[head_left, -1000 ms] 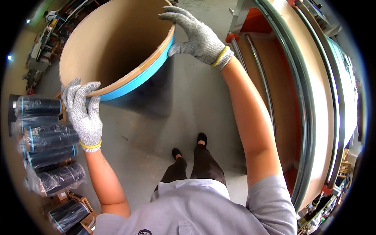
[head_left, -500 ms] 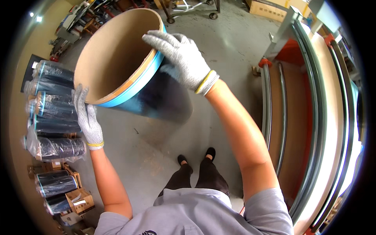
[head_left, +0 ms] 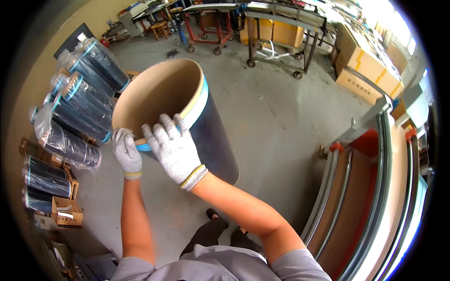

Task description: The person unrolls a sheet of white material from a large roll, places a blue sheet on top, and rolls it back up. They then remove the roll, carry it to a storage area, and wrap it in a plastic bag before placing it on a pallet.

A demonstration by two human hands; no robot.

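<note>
A large cardboard-core roll (head_left: pixel 218 145) stands in front of me, tilted a little. Its outside is dark, its inside is brown and hollow, and light blue and yellowish tape runs around the top edge. My left hand (head_left: pixel 127 152), in a grey knit glove, curls its fingers over the near left part of the rim. Beside it, my right hand (head_left: pixel 176 152), gloved the same way, lies over the near rim with its fingers spread toward the hollow. The palm covers part of the taped edge, so its contact there is partly hidden.
Several plastic-wrapped dark rolls (head_left: pixel 84 114) lean along the left wall, near a small cardboard box (head_left: pixel 67 213). A long machine with metal rollers (head_left: pixel 335 201) runs down my right side. Wheeled metal carts (head_left: pixel 281 18) and large cartons (head_left: pixel 365 65) stand at the back.
My right hand has moved from the rim's far right side to its near side, close to the left hand. The left fingers have curled over the rim. The view has tipped up.
</note>
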